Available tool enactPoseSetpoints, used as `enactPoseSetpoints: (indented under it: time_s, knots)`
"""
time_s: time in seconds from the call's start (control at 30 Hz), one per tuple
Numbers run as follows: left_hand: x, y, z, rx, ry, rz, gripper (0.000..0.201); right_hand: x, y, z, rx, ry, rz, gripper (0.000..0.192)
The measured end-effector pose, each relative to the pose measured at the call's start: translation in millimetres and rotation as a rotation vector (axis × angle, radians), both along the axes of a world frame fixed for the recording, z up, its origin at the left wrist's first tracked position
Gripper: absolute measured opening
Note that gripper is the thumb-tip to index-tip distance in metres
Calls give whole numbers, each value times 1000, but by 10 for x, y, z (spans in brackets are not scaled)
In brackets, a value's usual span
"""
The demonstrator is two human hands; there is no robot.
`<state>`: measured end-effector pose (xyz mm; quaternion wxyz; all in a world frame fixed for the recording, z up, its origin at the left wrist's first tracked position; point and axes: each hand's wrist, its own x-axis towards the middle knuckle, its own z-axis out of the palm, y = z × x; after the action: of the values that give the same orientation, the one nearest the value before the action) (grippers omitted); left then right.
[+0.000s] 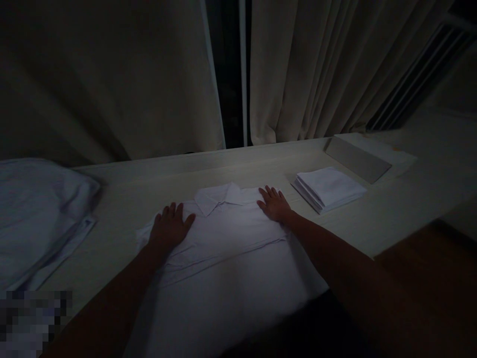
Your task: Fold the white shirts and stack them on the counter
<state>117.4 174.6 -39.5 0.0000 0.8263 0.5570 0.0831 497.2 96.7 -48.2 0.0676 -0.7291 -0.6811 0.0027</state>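
A white collared shirt lies spread in front of me, its collar pointing away and its lower part reaching toward my body. A fold or crease runs across it below my hands. My left hand rests flat on the shirt's left side, fingers apart. On the right shoulder area lies my right hand, palm down with fingers spread. Neither hand grips the cloth. Both forearms hide parts of the shirt's sides.
Folded white cloth sits in a stack to the right, with a pale box-like object behind it. At the left is a pile of white cloth. Beige curtains hang behind the pale table. The light is dim.
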Motion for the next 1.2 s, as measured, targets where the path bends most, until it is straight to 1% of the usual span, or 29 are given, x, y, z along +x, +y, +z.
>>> enactPoseSetpoints:
  time_s: [0.13, 0.27, 0.4, 0.63, 0.93, 1.1, 1.2]
  knots:
    - [-7, 55, -25, 82, 84, 0, 69, 10, 62, 16, -23, -21, 13, 70]
    - [-39, 198, -98, 124, 122, -13, 72, 22, 181, -2, -3, -34, 24, 71]
    - [-40, 352, -142, 128, 140, -13, 76, 40, 307, -24, 2, -40, 32, 71]
    - [30, 528, -92, 138, 103, -31, 67, 101, 576, -74, 11, -45, 21, 72]
    - [47, 1038, -319, 161, 136, -24, 77, 212, 964, -134, 13, -28, 32, 75]
    - [47, 1180, -359, 185, 172, -97, 73, 257, 1141, -167, 20, -21, 45, 75]
    - [62, 1216, -334, 162, 151, -101, 72, 263, 1181, -151, 42, -11, 53, 73]
